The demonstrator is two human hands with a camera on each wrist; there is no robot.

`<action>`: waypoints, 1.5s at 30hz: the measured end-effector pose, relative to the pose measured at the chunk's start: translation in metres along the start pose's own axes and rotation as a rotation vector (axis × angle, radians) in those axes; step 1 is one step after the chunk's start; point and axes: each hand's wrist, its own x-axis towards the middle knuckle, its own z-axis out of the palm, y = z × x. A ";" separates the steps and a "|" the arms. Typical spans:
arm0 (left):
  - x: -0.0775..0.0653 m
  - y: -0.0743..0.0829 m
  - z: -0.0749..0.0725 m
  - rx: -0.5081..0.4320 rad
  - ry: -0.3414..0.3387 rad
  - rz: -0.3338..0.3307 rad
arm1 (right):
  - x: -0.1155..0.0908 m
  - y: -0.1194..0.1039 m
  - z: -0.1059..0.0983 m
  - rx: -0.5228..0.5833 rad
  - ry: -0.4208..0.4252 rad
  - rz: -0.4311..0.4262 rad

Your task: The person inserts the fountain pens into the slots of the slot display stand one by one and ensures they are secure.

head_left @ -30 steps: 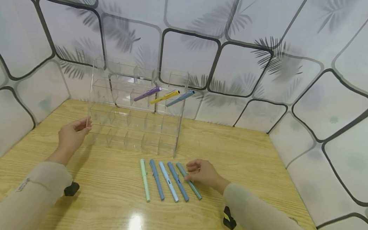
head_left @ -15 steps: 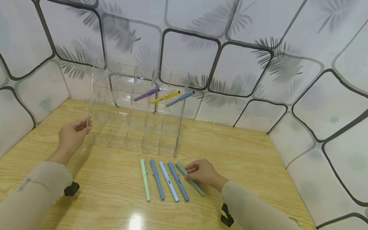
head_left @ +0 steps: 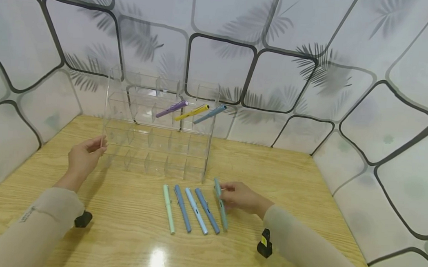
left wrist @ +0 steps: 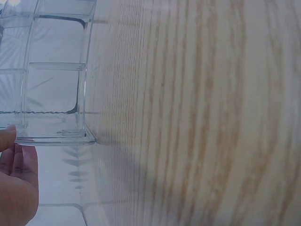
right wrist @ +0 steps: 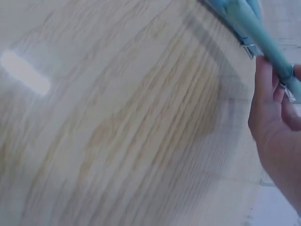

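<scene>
My right hand point(head_left: 240, 197) pinches a grey-green pen point(head_left: 221, 209) near its upper part. In the right wrist view that pen point(right wrist: 263, 40) slants up between thumb and fingers, raised from the wood. At the left my left hand point(head_left: 83, 157) grips the side panel of a clear acrylic pen rack point(head_left: 158, 140), thumb on one face and fingers on the other, as the left wrist view confirms. A purple pen point(head_left: 171, 109), a yellow pen point(head_left: 192, 112) and a blue pen point(head_left: 210, 114) lie tilted in the rack's upper right part.
On the wooden table point(head_left: 270, 173), a row of pens lies in front of the rack: a mint green pen point(head_left: 169, 209), a slate blue pen point(head_left: 183, 208), a light blue pen point(head_left: 196, 211) and a darker blue pen point(head_left: 207, 210). Patterned fabric walls point(head_left: 221, 19) enclose the table.
The right hand has picked up the grey-green pen from the right end of the row and turned it more upright. The left hand and the rack stay put.
</scene>
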 end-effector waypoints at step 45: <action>0.000 -0.001 0.001 0.002 0.010 0.014 | 0.018 -0.059 0.012 0.262 0.270 -0.297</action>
